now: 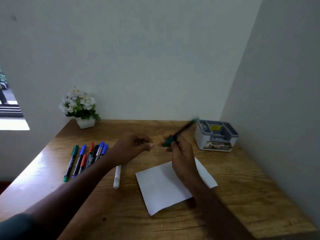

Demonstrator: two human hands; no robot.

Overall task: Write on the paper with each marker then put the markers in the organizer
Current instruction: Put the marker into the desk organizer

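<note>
The right hand (180, 153) grips a green marker (180, 134), fingers curled round its capped lower end; the blurred barrel slants toward two o'clock, its tip near the organizer (216, 135). The left hand (133, 146) hovers just beside it at nine o'clock, fingers loosely curled, holding nothing, a small gap between thumb and cap.

Below the right wrist, at six o'clock, the paper (162, 186) lies skewed on the desk (242, 187), bare wood around it. A white pen (117, 176) lies at its nine o'clock. The spare markers (86, 158) fan out near the left edge. The organizer sits in the far right corner, close to both walls.
</note>
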